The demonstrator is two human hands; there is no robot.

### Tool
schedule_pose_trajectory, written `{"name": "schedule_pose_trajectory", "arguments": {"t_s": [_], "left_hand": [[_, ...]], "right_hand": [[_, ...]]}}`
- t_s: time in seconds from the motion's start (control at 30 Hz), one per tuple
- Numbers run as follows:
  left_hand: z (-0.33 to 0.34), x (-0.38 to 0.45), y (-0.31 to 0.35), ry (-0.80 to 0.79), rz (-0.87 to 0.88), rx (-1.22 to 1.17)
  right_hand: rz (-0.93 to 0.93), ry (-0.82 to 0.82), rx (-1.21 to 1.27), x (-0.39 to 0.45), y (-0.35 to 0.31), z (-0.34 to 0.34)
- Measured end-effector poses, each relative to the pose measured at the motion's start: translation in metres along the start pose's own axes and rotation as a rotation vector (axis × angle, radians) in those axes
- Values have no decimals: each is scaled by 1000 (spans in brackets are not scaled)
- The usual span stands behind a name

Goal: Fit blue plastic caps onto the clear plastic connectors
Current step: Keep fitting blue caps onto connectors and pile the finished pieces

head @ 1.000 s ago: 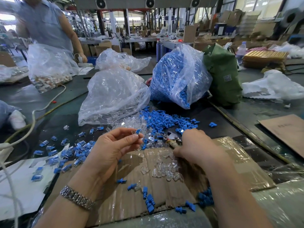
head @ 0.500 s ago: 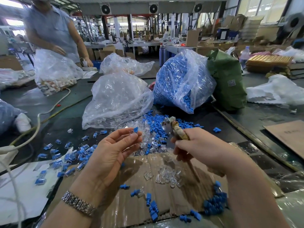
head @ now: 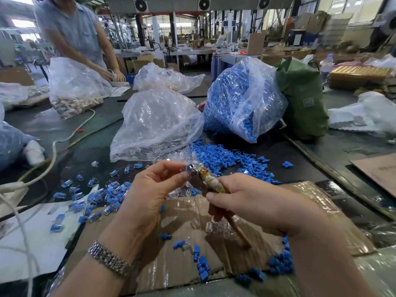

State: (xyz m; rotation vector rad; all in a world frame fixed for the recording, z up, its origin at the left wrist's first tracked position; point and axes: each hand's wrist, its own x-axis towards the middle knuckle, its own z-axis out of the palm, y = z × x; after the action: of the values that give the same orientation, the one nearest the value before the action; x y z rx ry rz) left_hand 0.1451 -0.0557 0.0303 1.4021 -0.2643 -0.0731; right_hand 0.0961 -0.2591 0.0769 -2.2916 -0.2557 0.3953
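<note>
My left hand (head: 150,189) pinches a clear connector with a blue cap (head: 186,168) between thumb and fingertips. My right hand (head: 252,202) grips a pair of pliers (head: 205,179) with taped handles, and the metal jaws touch the capped connector. Loose blue caps (head: 231,157) lie in a heap behind my hands. Clear connectors (head: 216,226) sit on the cardboard sheet (head: 184,213) under my right hand. Several capped connectors (head: 100,196) lie at the left.
A clear bag of connectors (head: 156,123) and a bag of blue caps (head: 242,97) stand behind the heap, with a green sack (head: 304,99) to the right. Another person (head: 77,33) works at a bag at the far left. A white cable (head: 53,146) crosses the left side.
My right hand lifted the pliers off the table and brought the jaws up to the connector in my left hand. My left hand rose a little.
</note>
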Motion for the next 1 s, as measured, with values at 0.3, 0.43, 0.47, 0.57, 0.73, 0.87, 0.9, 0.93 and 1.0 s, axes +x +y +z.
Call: {"name": "schedule_pose_trajectory", "arguments": {"t_s": [0.3,0.43,0.47,0.57,0.73,0.87,0.9,0.93,1.0], "left_hand": [[5,-2,0,71,101,144],[5,-3,1,59,125,230],[5,-3,1,59,133,241],[1,-3,3,82,177,277],[-16,-2,2,361,216,531],[-25,-5,6,527,115,1047],[-28,-5,7,529,66,1195],[-30,-6,8,523,10,1334],[-30,-6,6,515,-30,1486]], "right_hand": [[7,56,-33,8,0,9],[1,61,-8,8,2,10],[-7,51,11,7,2,9],[-33,26,73,4,2,2],[11,275,47,-1,19,-17],[235,414,-313,12,32,-17],[289,402,-370,16,34,-15],[335,381,-411,19,36,-12],[397,347,-470,23,39,-6]]}}
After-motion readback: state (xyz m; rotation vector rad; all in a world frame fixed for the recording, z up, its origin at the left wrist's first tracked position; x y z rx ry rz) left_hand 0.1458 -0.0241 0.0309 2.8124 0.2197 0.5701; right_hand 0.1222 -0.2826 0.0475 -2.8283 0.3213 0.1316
